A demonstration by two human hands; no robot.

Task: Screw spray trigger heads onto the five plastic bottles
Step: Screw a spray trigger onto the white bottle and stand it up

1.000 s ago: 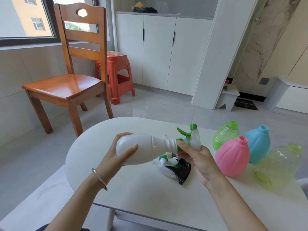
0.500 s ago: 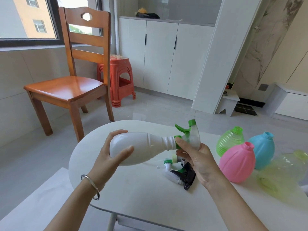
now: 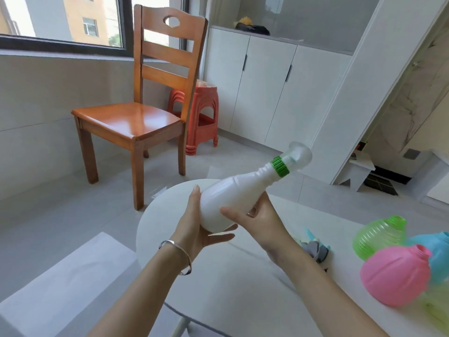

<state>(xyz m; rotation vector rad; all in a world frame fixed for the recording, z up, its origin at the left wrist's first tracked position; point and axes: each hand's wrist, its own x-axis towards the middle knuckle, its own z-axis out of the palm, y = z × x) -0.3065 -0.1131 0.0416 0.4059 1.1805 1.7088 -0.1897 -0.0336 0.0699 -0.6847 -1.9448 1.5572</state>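
A white bottle (image 3: pixel 228 193) is held tilted above the white table (image 3: pixel 243 276), neck pointing up and to the right. A spray trigger head (image 3: pixel 295 155) with a green collar sits on its neck. My left hand (image 3: pixel 194 229) cups the bottle's base from below and behind. My right hand (image 3: pixel 257 220) grips the lower body from the right. On the table at right stand a green bottle (image 3: pixel 379 237), a pink bottle (image 3: pixel 398 276), a blue bottle (image 3: pixel 437 251) and, at the frame's edge, a yellow-green one (image 3: pixel 435 310), all without heads. Loose trigger heads (image 3: pixel 314 246) lie behind my right wrist.
A wooden chair (image 3: pixel 145 113) stands on the floor beyond the table's left end, with an orange plastic stool (image 3: pixel 201 117) behind it. White cabinets (image 3: pixel 267 88) line the far wall. A small white step stool (image 3: pixel 359 171) sits on the floor at the right.
The white bottle has been lifted and swung from lying sideways to pointing up and right. My right hand moved from the trigger head down to the bottle's body. The camera view turned left.
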